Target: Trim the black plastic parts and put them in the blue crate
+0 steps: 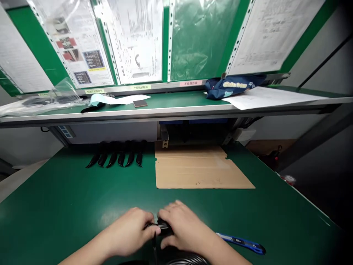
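Head view: green surface (68, 198), workstation w/ a raised shelf (176, 110) above its far edge and a green backboard hung w/ plastic-sleeved sheets (132, 36). Landmark = flat cardboard sheet (198, 167) lying mid-surface. Near side of the cardboard, close to the front edge: left hand (132, 232) and right hand (183, 226) meet over a small black part (163, 226), both closed on it, left pinching its end w/ thumb and fingers, right wrapped over the top. Black coiled cable (190, 260) just below the hands at frame bottom. Right of hands, nearer than the cardboard: blue utility knife (242, 243) flat on the surface. Left of the cardboard, far edge: row of black curved pieces (116, 158). Above the cardboard on the shelf: blue pouch (234, 86), white papers (270, 96); further left, clear bags (41, 99). Right of the cardboard, off the surface, the room is dim; can't tell details.
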`<act>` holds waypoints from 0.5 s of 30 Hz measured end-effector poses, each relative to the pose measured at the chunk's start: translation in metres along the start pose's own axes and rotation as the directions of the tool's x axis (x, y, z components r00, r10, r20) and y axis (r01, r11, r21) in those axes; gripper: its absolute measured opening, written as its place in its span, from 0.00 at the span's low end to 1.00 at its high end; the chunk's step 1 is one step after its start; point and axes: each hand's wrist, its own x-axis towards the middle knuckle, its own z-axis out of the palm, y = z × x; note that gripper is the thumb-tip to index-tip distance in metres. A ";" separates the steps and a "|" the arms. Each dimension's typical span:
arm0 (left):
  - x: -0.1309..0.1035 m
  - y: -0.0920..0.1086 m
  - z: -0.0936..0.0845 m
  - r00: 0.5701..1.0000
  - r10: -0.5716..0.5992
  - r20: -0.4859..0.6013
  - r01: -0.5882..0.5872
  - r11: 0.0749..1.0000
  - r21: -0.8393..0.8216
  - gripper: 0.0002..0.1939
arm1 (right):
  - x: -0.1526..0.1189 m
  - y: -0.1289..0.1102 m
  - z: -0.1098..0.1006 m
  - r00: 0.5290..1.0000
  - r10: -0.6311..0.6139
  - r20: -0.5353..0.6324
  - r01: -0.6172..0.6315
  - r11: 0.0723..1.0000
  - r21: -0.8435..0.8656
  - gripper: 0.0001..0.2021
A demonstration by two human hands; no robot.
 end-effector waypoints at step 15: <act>-0.054 -0.028 -0.038 0.960 0.239 -0.145 -0.219 0.965 0.141 0.20 | 0.063 -0.055 -0.010 0.963 -0.164 0.214 0.259 0.781 -0.569 0.08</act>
